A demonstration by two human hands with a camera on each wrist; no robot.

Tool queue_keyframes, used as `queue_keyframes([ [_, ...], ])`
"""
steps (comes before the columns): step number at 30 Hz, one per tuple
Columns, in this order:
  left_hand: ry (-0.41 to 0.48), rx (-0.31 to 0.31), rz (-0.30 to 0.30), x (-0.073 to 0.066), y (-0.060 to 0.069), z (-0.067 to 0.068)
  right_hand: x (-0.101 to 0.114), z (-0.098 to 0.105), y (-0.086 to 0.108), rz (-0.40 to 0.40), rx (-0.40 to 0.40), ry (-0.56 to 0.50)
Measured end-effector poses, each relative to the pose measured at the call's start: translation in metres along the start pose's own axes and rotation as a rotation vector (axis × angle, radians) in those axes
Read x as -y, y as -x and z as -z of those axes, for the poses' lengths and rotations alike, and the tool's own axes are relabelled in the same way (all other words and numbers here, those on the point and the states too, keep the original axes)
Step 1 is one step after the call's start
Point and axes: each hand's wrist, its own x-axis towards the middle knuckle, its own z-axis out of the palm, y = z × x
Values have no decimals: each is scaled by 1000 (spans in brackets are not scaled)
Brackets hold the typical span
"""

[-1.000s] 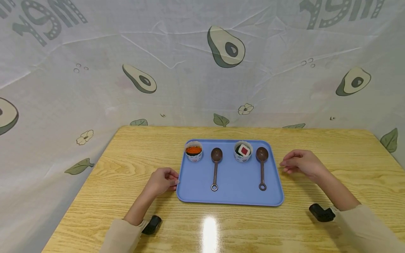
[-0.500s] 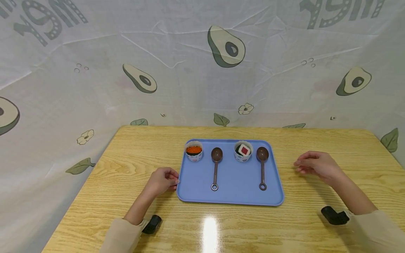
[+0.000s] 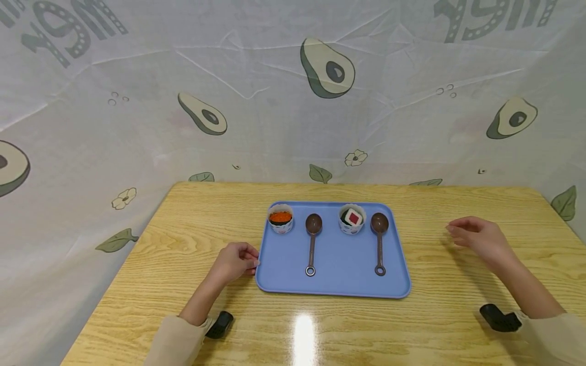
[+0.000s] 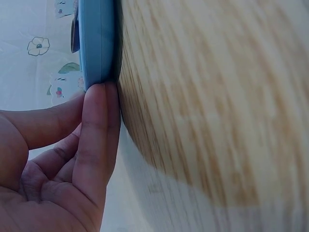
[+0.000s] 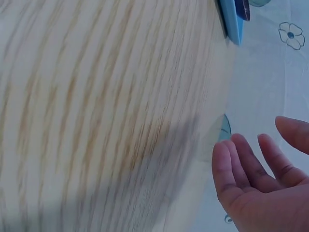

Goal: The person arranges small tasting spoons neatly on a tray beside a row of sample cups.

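A blue tray (image 3: 346, 284) lies on the wooden table. My left hand (image 3: 234, 263) is at its left edge, and in the left wrist view the fairly straight fingers (image 4: 96, 121) and the thumb tip touch the tray's side. Well right of the tray, my right hand (image 3: 480, 239) is held above the table with relaxed fingers and nothing in them. On the tray stand a patterned cup with orange roe sushi (image 3: 280, 217) and another with a red-centred sushi roll (image 3: 352, 217). Two brown spoons, one left (image 3: 312, 244) and one right (image 3: 379, 244), lie with ring-ended handles toward me.
The wooden table (image 3: 197, 213) extends around the tray on all sides. A pale cloth (image 3: 265, 127) printed with avocados hangs behind it and along the left. Black devices are worn at the left wrist (image 3: 221, 325) and right wrist (image 3: 500, 318).
My right hand has moved from beside the tray's right edge further to the right, its fingers spreading a little. The left hand, the tray and the things on it have stayed in place.
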Motion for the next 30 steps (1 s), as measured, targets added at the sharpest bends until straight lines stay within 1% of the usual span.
queue_keyframes([
  [1, -4, -2, 0, 0, 0, 0, -1, 1, 1, 19, -6, 41],
  [2, -6, -3, 0, 0, 0, 0, -3, 2, 1, 19, -22, 77],
  [4, -8, -6, 0, 0, 1, 0, -9, 5, 0, 39, -32, 118],
  [8, -16, -11, 1, -1, 1, -1, -24, 8, -3, 63, -83, 232],
  [11, -35, -13, -1, -1, 2, 0, -25, 9, -2, 82, -97, 304],
  [16, -60, -13, -19, -1, 2, 0, -13, 11, 6, 134, -57, 323],
  [19, -71, -14, -30, 0, 2, 0, -7, 11, 11, 151, -54, 371],
  [22, -95, -17, -42, 0, 1, 0, -6, 12, 15, 178, -50, 381],
  [27, -134, -19, -57, 0, 1, 0, -10, 15, 17, 297, -75, 348],
  [30, -144, -17, -58, 0, 2, 0, -14, 15, 17, 352, -111, 382],
])
